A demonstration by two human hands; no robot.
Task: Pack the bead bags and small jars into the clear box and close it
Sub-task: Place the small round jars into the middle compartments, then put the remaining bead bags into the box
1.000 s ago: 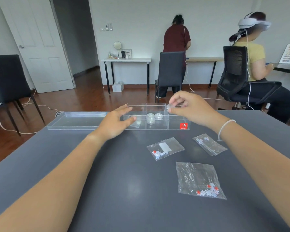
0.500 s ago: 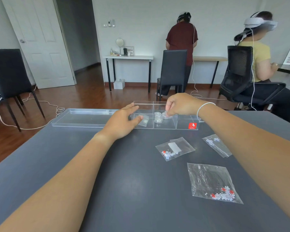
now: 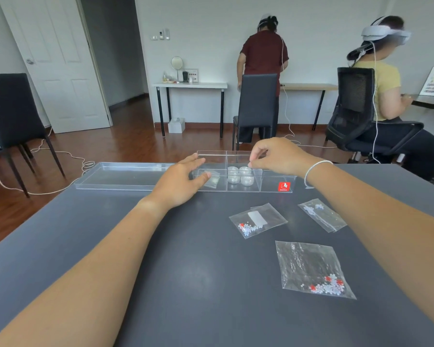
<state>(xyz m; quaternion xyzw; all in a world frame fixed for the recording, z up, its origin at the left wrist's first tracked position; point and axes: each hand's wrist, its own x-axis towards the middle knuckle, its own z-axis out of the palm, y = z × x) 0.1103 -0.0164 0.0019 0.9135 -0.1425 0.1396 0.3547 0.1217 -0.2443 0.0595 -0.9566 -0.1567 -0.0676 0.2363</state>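
Right hand (image 3: 278, 156), pinched a second ago on a small jar, now hovers released above the jars (image 3: 239, 174) at frame centre; left hand (image 3: 179, 181), loosely spread, braces my clear box (image 3: 276, 182). Three bead bags (image 3: 258, 219) remain lower right.

3 bead bags (image 3: 257, 220) on table, approx. 4 jars (image 3: 246, 176) in 1 box (image 3: 276, 182).

Bright, even daylight, wide-angle view.
I see soft glare across the grey table (image 3: 186, 284), faint shadows under my forearms, door and walls bowing toward the edges, far figures slightly soft.
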